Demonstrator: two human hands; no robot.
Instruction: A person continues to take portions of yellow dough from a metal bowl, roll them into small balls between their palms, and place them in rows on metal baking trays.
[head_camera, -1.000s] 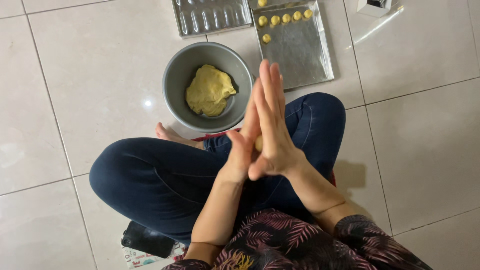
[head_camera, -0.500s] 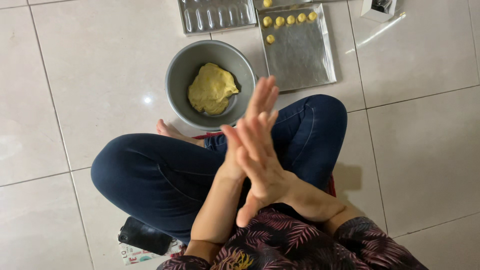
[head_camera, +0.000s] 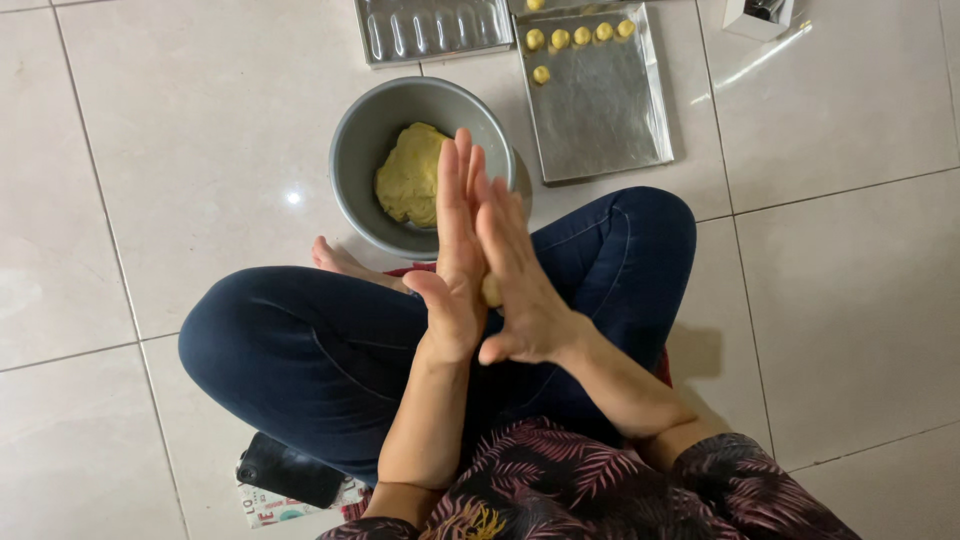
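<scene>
Risk: the dough piece (head_camera: 491, 291) sits between two flat palms with nothing curled around it; if the palms part or tilt, I judge it could slip out onto the lap or the tiled floor (head_camera: 170, 150).
Cause of sticking: soft dough pressed too hard may smear on the skin rather than hold its shape, as I judge it.
Left hand (head_camera: 455, 260): upright, fingers straight and together, pointing away from the body, palm facing right.
Right hand (head_camera: 520, 285): laid against the left, fingers extended and angled forward, thumb low, wrist bent inward.
Grip: palms pressed together, clamped flat on the dough piece; only a pale yellow edge shows between them.
Forearms: both rise from the lap and meet above the crossed legs.
Bowl (head_camera: 360, 140): grey metal, on the floor just beyond the fingertips, with a yellow dough mass (head_camera: 410, 178) inside.
Baking tray (head_camera: 610, 110): beside the bowl, farther right, with small dough balls (head_camera: 578, 36) in a row near its far edge.
Mould tray (head_camera: 435, 28): ridged metal, at the top.
Phone (head_camera: 290, 470): dark, by the left thigh.
</scene>
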